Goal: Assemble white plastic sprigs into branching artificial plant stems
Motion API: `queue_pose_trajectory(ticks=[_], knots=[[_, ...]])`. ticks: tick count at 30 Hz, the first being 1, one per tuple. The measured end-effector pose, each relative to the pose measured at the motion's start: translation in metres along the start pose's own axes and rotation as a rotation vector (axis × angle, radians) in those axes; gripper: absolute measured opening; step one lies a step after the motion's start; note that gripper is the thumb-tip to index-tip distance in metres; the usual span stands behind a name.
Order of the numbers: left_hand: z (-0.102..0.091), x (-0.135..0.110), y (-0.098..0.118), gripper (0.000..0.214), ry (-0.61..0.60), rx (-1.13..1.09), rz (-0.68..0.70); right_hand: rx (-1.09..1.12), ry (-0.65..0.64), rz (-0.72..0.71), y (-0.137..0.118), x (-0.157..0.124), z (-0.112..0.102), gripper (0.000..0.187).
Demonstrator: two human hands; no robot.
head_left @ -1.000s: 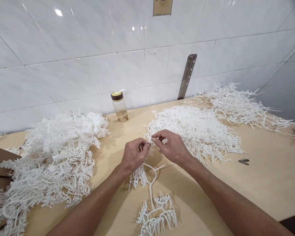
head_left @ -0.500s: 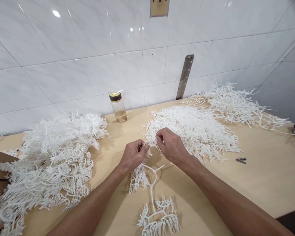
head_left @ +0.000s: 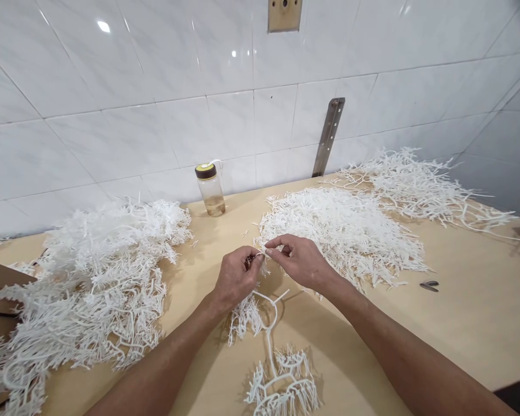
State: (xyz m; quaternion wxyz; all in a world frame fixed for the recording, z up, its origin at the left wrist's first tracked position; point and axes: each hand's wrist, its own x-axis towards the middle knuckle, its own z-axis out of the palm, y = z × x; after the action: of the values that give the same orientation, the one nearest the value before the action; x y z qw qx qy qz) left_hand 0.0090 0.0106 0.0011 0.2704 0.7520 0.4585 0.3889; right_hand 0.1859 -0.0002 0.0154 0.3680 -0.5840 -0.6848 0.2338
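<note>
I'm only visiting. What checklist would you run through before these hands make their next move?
1. Left hand pinching a small white piece: ok.
2. Right hand gripping that piece too: cannot tell, detail too small.
3. Branched white piece lying on the table: ok.
4. Its upper end free of the left hand: cannot tell, partly hidden.
5. Bottle upright, apart from both hands: ok.
6. Bottle's cap on: ok.

The left hand partly hides the white branch, cropped below.
</note>
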Motion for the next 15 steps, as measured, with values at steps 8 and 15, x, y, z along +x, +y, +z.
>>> queue_pose_trajectory(ticks=[8, 15], knots=[[0.002, 0.0, -0.007, 0.023, -0.022, -0.116, -0.091, 0.088, -0.013, -0.021, 0.006, 0.0, 0.013, 0.017], [0.002, 0.004, -0.017, 0.029, -0.132, -0.273, -0.225, 0.071, 0.041, -0.092, 0.011, -0.004, 0.026, 0.015]])
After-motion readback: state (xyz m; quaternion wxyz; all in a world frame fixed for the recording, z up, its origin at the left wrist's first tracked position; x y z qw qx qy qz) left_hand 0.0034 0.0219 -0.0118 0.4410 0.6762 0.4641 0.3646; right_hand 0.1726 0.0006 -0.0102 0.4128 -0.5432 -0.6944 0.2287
